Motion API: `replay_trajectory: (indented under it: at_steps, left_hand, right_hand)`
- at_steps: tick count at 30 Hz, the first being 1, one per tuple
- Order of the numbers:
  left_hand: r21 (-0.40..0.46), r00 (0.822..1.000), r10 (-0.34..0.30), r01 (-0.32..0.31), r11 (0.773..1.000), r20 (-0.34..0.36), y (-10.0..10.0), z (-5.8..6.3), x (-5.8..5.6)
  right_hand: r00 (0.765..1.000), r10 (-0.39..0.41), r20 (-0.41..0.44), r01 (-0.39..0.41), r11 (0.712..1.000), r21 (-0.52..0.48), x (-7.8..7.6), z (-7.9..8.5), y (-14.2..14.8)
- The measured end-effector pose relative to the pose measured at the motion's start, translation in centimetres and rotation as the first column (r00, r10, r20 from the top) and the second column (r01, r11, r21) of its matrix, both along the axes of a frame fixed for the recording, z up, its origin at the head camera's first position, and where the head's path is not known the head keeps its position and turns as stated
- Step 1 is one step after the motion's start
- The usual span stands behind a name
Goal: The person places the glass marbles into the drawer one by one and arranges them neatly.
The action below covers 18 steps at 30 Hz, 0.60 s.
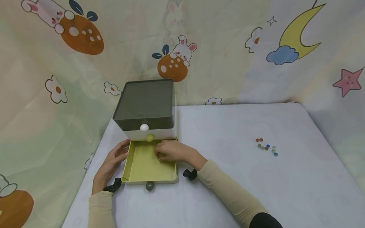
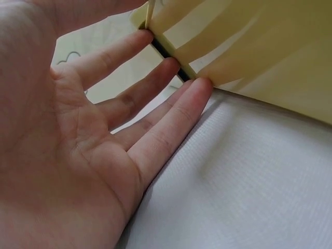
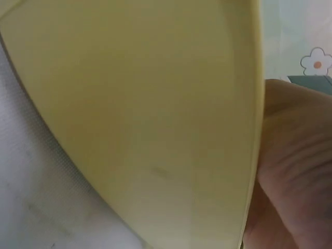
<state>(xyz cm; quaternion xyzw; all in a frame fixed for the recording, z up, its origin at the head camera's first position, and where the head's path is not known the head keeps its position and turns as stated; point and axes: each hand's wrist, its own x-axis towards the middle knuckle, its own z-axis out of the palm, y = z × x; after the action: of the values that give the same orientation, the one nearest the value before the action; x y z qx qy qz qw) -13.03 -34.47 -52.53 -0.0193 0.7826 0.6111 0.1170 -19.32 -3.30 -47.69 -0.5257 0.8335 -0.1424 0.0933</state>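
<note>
A small drawer unit with a dark grey-green lid (image 1: 145,99) stands on the table, its lower yellow-green drawer (image 1: 148,167) pulled out. Outside the drawer's left wall is my left hand (image 1: 112,161); its extended fingers (image 2: 155,140) touch that wall in the left wrist view. My right hand (image 1: 174,151) reaches over the right wall into the drawer's back right part, fingers bent downward. I cannot tell whether anything is between those fingers. The right wrist view shows mostly the drawer's outer side (image 3: 140,119), with part of the hand (image 3: 298,161) beyond its edge.
Several small glass marbles (image 1: 266,148) lie scattered on the white-covered table (image 1: 222,196) to the right. A white knob (image 1: 144,127) and a green knob (image 1: 150,137) are on the unit's upper front; a grey knob (image 1: 149,186) is on the pulled-out drawer. Patterned cloth (image 1: 222,63) hangs behind.
</note>
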Motion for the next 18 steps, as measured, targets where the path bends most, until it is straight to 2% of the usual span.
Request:
replay_trajectory:
  at_steps: [10, 18]
  left_hand:
    - [-0.012, 1.000, -0.003, 0.003, 1.000, 0.003, -0.22, -0.03, -0.01]
    - [-0.010, 1.000, 0.000, 0.000, 1.000, 0.002, 0.05, -0.04, -0.14]
  right_hand:
    - [0.998, -0.009, -0.062, 0.015, 0.995, 0.097, 0.07, 0.09, -0.60]
    - [0.997, -0.019, -0.077, 0.027, 0.994, 0.103, 0.00, -0.12, -0.50]
